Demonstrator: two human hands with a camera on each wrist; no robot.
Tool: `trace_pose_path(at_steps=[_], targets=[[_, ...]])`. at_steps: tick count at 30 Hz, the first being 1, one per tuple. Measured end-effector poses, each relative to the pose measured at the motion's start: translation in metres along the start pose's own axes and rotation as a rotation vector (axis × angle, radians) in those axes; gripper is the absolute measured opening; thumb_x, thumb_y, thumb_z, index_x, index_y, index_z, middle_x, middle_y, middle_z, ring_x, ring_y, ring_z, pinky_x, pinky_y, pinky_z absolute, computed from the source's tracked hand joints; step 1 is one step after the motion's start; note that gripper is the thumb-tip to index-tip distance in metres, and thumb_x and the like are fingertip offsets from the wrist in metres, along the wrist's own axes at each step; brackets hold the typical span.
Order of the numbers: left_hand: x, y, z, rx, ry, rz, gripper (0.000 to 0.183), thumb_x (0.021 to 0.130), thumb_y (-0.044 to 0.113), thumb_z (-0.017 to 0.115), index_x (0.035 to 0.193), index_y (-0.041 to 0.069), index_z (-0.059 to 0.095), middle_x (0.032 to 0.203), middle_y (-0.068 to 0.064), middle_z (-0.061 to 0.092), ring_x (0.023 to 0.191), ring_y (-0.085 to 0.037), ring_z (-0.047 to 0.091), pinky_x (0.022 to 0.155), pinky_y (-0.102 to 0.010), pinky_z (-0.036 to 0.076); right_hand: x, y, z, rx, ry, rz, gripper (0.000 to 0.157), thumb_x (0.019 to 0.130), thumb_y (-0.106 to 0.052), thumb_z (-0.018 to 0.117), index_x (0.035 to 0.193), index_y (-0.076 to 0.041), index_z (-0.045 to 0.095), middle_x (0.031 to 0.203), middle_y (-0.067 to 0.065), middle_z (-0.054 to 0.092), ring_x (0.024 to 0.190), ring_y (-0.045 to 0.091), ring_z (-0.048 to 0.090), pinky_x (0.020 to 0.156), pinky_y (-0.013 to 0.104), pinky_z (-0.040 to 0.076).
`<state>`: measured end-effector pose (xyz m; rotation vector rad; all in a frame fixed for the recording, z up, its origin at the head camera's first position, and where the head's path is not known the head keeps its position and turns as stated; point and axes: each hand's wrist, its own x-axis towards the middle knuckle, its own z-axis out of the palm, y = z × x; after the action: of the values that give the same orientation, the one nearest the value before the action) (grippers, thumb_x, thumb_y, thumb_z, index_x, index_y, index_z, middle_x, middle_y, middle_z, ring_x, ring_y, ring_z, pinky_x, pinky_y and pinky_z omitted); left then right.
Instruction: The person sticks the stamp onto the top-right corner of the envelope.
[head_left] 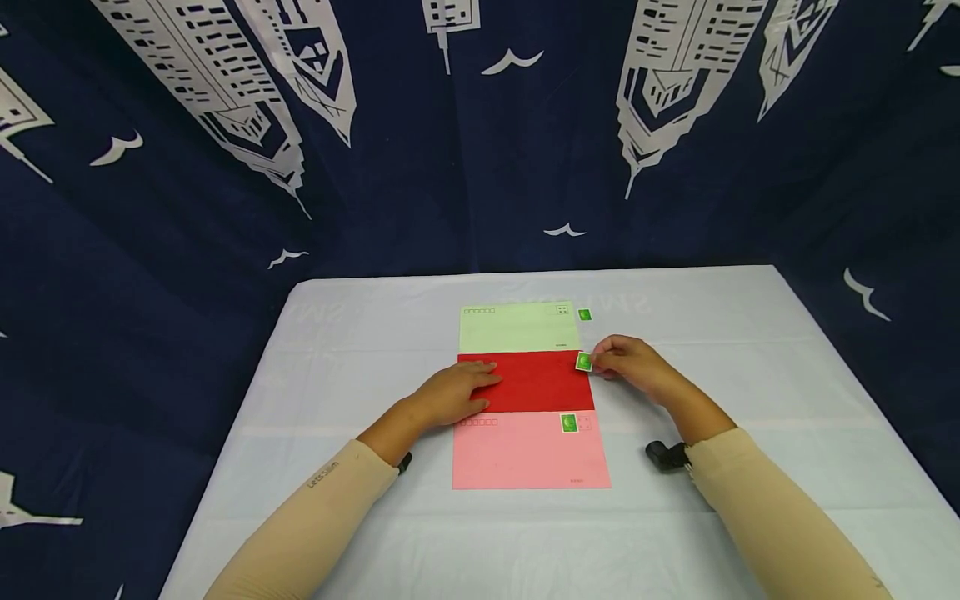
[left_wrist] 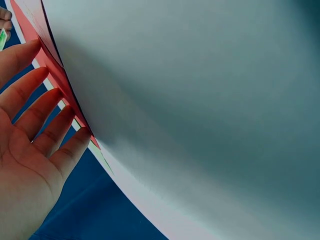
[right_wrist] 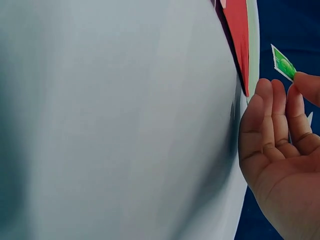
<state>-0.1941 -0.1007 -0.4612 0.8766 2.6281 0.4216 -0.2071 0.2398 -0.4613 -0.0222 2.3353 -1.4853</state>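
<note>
My left hand (head_left: 453,393) rests with spread fingers on the left part of a red envelope (head_left: 536,383). In the left wrist view, the fingertips (left_wrist: 82,132) touch the red paper. Near that envelope's upper right corner, my right hand (head_left: 630,362) pinches a green postage stamp (head_left: 583,362) between thumb and forefinger. The right wrist view shows the held stamp (right_wrist: 284,62) raised off the paper, its other fingers loosely bent. Below the red envelope lies a pink envelope (head_left: 525,457) with a green stamp (head_left: 569,423) beside its printed stamp box.
Above the red envelope lies a light green envelope (head_left: 517,330), with another green stamp (head_left: 585,315) just right of it on the white tablecloth (head_left: 360,367). Behind the table hangs a dark blue cloth (head_left: 465,167) with white building and bird prints.
</note>
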Motion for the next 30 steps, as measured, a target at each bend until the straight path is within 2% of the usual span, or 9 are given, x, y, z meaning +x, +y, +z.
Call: trace_pose_path(at_steps=[22,30], targets=[[-0.001,0.0,-0.001,-0.007,0.004,0.0,0.054,0.099,0.028,0.064,0.15,0.019,0.051,0.161,-0.001,0.042,0.152,-0.022,0.036,0.124,-0.043,0.033,0.014,-0.007,0.013,-0.012,-0.038,0.023,0.029,0.101,-0.019,0.059,0.119,0.004,0.058,0.115,0.018,0.069,0.099,0.019,0.065,0.088,0.024,0.058],[0.0,0.0,0.0,0.008,0.0,0.003,0.054,0.099,0.028,0.064,0.15,0.019,0.051,0.162,-0.001,0.041,0.152,-0.023,0.035,0.125,-0.043,0.033,0.02,-0.007,0.014,-0.058,-0.02,0.039,0.025,0.101,-0.021,0.06,0.114,0.001,0.06,0.107,0.013,0.07,0.094,0.018,0.064,0.084,0.021,0.057]])
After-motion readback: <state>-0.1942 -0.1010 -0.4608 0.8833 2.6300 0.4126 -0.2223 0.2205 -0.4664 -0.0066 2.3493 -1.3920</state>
